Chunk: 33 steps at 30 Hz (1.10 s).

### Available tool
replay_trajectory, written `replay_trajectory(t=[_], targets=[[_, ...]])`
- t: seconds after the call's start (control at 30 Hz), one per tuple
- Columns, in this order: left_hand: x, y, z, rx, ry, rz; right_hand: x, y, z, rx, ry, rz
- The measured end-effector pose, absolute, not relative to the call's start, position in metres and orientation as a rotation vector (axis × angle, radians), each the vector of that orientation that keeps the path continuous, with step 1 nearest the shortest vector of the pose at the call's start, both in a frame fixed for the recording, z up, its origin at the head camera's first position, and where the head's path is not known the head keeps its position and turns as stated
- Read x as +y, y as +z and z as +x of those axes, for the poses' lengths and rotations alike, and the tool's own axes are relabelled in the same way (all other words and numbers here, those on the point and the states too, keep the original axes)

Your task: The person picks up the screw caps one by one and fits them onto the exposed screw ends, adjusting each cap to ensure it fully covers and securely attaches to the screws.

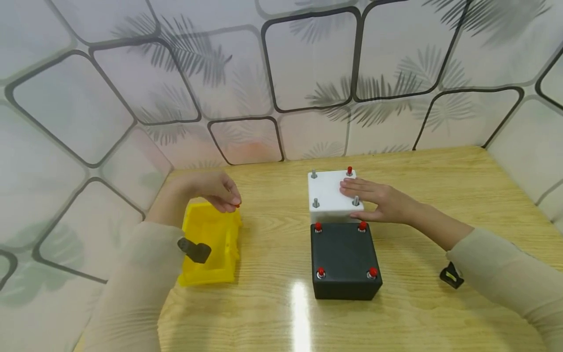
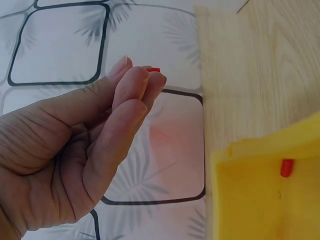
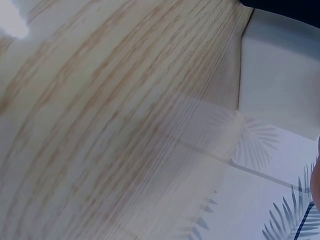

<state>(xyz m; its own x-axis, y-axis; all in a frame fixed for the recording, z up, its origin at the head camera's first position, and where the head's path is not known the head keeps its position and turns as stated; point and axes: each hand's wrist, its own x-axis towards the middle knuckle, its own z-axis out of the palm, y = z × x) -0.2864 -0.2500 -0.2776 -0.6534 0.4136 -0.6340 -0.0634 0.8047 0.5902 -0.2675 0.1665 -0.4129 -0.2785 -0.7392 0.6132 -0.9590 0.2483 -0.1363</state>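
The person's left hand point(image 1: 215, 189) is raised near the far edge of a yellow bin point(image 1: 206, 281), its thumb and fingers pinching a small red cap point(image 1: 237, 203) that pokes out at the fingertips. The bin stands on the wood-grained counter point(image 1: 270, 244), and the left wrist view shows a second red cap point(image 2: 286, 168) lying inside it. Well apart from the bin, the right hand point(image 1: 381, 199) rests on a white box point(image 1: 326, 188), fingers stretched out across the right part of its top and the thumb spread toward the near right corner. Four upright bolts rise from the white box, one by each corner: the far right one wears a red tip point(image 1: 349, 170), while the other three show bare metal. Just in front sits a black box point(image 1: 345, 252) with red on all four of its corner bolts. Only a sliver of the right hand enters the right wrist view. Behind the counter stands a pale wall point(image 1: 312, 63) patterned with dark rounded outlines and grey leaves.
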Motion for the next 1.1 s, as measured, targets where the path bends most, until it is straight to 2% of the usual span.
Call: replay_trajectory(t=[1.1], targets=[[-0.175, -0.271, -0.289, 2.204, 0.773, 0.339, 0.168, -0.413, -0.266, -2.157, 0.715, 1.540]])
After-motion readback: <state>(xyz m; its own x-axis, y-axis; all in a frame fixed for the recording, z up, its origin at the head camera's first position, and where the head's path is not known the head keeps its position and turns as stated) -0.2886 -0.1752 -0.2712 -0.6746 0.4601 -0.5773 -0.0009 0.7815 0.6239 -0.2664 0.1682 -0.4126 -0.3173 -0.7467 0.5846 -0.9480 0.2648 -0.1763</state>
